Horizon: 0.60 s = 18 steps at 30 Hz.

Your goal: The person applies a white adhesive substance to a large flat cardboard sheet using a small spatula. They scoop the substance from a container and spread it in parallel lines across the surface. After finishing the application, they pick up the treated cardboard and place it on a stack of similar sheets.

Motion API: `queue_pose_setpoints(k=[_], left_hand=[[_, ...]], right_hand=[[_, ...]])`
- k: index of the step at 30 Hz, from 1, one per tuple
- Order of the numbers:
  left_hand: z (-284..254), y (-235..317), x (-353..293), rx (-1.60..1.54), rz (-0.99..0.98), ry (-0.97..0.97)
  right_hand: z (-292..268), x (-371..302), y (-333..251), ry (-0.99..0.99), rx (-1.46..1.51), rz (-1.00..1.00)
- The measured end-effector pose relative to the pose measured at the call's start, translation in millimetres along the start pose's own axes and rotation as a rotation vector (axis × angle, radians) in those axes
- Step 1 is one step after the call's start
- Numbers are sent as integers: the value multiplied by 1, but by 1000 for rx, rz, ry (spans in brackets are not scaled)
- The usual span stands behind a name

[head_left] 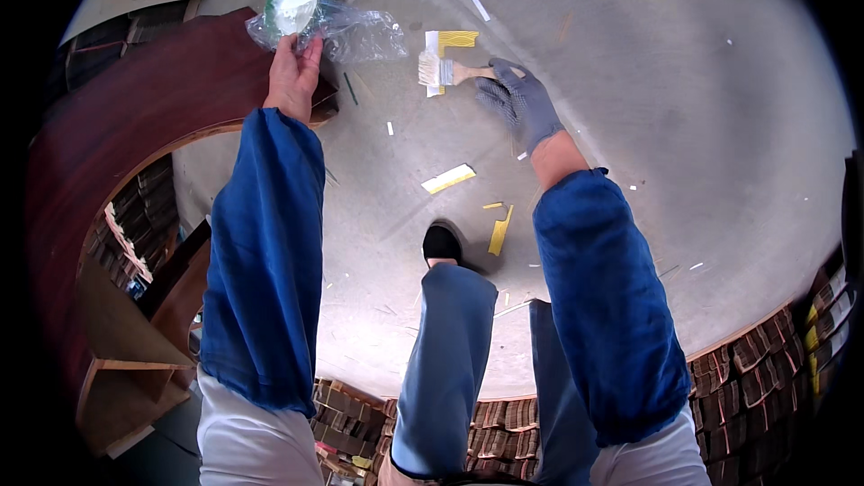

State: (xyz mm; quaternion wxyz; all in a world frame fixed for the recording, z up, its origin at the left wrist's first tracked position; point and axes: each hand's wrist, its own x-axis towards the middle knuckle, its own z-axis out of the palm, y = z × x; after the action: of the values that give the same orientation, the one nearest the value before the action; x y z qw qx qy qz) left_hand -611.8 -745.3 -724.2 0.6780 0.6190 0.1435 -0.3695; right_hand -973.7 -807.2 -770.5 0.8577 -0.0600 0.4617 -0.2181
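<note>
My bare left hand (pixel 294 79) grips the near edge of a green bowl (pixel 300 0) holding something white, perhaps paste or glue. Clear plastic film (pixel 364 31) wraps the bowl and trails off to its right. In a grey knitted glove, my right hand (pixel 524 106) is closed round the wooden handle of a flat paintbrush (pixel 463 72). The pale bristles point left, toward the bowl but apart from it. Below the brush in the picture lies an L-shaped scrap of white and yellow paper (pixel 457 39), partly covered by the brush head.
A curved dark-red tabletop (pixel 117 108) runs along the left, with a wooden shelf unit (pixel 135 364) beneath. More yellow and white scraps (pixel 448 178) litter the grey concrete floor (pixel 702 126) around my black shoe (pixel 442 241). Stacked brown bundles (pixel 747 378) line the near side.
</note>
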Motion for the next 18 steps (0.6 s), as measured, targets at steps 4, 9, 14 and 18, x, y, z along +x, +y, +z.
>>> queue_pose_setpoints(k=[4,9,14,18], left_hand=[[-19,-7,15,66,-11,16],[-24,-24,21,21,-90,23],[-25,-44,9,-112,-130,-78],[-25,-44,-53,-37,-77,249]], right_hand=[[-5,16,13,38,-41,-14],[-12,16,15,101,-64,-50],[-9,-91,-8,219,-143,41],[36,-322,-61,-124,-682,53]])
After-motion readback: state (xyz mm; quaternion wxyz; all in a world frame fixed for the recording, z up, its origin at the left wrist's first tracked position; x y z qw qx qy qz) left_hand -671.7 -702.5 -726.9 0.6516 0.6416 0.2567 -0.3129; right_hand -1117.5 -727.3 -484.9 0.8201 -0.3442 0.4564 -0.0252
